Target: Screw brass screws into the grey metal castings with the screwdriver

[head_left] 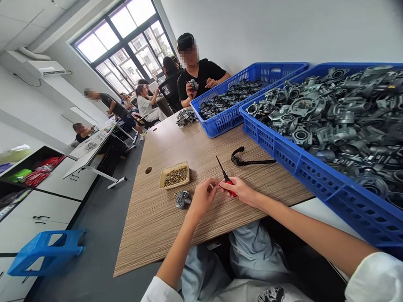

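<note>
In my right hand (240, 190) is a screwdriver (228, 185) with a red and black handle, its dark shaft pointing up and away from me. My left hand (205, 196) meets it, thumb and fingers pinched together; whatever lies between them is too small to name. Left of my left hand, a grey metal carburetor (182, 199) rests on the wooden table (151, 234). Just beyond it stands a shallow tan tray (160, 182) holding many small brass-coloured parts (176, 175).
A black strap (253, 161) lies by a large blue crate (324, 175) heaped with metal carburetor bodies (345, 115). Another blue crate (217, 126) holds dark parts. Across the table sits a co-worker (202, 74) holding a part. A blue stool (43, 251) lies on the floor.
</note>
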A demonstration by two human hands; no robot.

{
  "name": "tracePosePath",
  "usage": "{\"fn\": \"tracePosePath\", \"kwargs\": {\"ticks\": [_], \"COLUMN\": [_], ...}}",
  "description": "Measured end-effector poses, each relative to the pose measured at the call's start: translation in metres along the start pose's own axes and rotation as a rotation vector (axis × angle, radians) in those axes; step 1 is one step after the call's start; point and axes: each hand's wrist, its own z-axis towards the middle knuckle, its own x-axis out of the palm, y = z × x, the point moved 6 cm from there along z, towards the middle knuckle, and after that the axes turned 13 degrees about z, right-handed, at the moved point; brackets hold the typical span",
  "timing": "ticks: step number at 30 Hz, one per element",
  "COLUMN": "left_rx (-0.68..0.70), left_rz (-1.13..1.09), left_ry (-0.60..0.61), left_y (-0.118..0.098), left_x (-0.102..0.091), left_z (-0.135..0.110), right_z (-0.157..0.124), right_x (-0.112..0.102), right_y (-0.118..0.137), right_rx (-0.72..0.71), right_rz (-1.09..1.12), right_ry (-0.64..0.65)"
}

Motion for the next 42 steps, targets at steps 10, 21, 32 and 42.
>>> {"fn": "tracePosePath", "kwargs": {"ticks": [10,21,32,42], "left_rx": [-0.049,-0.081,-0.078,-0.091], "left_rz": [-0.079,-0.07,-0.119,-0.051], "left_ry": [-0.062,-0.038,-0.05,-0.098], "left_y": [-0.001,0.003,0.0,0.005], "left_x": [0.006,0.006,0.006,-0.008], "left_z": [-0.005,-0.008,-0.009,-0.033], "right_z": [0.0,0.005,-0.002,0.0], "right_x": [-0.001,-0.005,0.003,0.0], "right_y": [0.0,-0.005,0.0,-0.004], "right_rx": [-0.014,-0.023,-0.094,-0.057], "right_rz": [-0.01,-0.055,-0.178,-0.143], "right_ry": [-0.014,-0.018,0.03,0.024]}}
